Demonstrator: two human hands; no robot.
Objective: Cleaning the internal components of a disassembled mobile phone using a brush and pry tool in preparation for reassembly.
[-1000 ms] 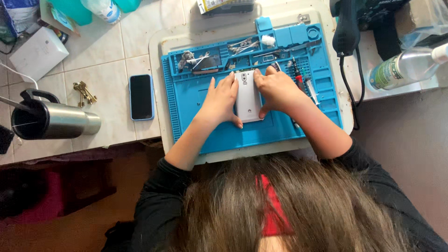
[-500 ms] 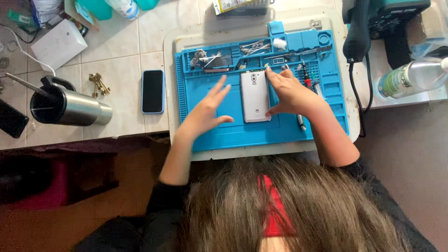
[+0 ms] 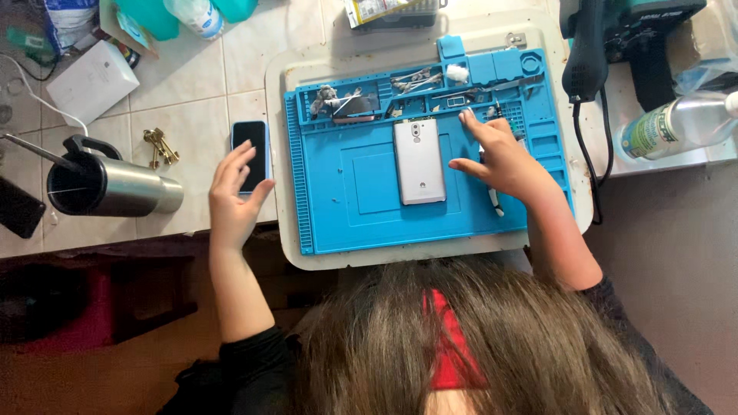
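Note:
A silver phone (image 3: pixel 420 161) lies back up in the middle of a blue repair mat (image 3: pixel 361 215). My right hand (image 3: pixel 501 157) rests on the mat just right of the phone, fingers spread over small tools there, holding nothing that I can see. My left hand (image 3: pixel 234 196) hovers open off the mat's left side, fingertips over a black phone with a blue edge (image 3: pixel 251 154) lying on the tiled counter. The mat's top compartments hold small parts and tweezers (image 3: pixel 415 81).
A steel mug (image 3: pixel 108 187) lies on its side at the left, with keys (image 3: pixel 160 146) beside it. A white box (image 3: pixel 91 81) and bottles stand at the back left. A hot-air station (image 3: pixel 615 38) and a plastic bottle (image 3: pixel 676 123) are at the right.
Both hands have left the silver phone. My left hand moved left off the mat to the black phone; my right hand slid to the right of the silver phone.

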